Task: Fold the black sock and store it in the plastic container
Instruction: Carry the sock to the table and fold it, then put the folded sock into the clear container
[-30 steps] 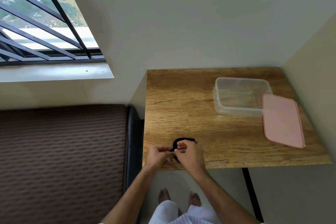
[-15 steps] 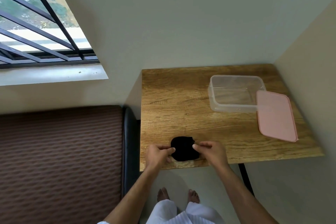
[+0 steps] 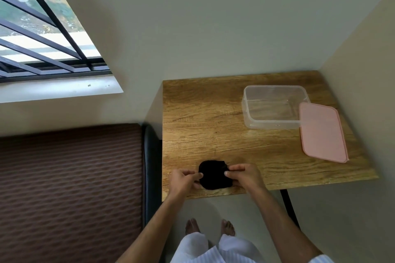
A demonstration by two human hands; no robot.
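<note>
Sock: the black sock (image 3: pixel 214 174) lies as a small, rounded dark patch on the wooden table (image 3: pixel 213 124), low in the frame and just left of centre, near the table's front edge. How many layers it has is hard to read, since the fabric shows no detail.

Left hand: the left hand (image 3: pixel 183 179) sits at the sock's left edge, fingers curled, with thumb and fingertips pinched together on the fabric.

Right hand: the right hand (image 3: pixel 243 177) mirrors it at the right edge, closed in a pinch on the cloth, knuckles toward the camera.

Step in hand: by my reading this is the folding stage; the sock looks drawn out flat between the two pinches, either just laid out or ready for a fold. It is not yet stored.

Container: the clear plastic container (image 3: pixel 274 107) stands open and looks empty at the upper right of the table, well apart from the sock.

Lid: a pink lid (image 3: pixel 321 132) lies just to the right of the container, its near corner overlapping the container's right rim.

Next move: probably one side brought over the other to make a compact bundle, then a single grip to carry it up and right across the table and drop it through the open top, which the lid does not block.

Surroundings: a brown ribbed cushion (image 3: pixel 70 188) fills the lower left; a barred window (image 3: pixel 42 34) sits upper left.
</note>
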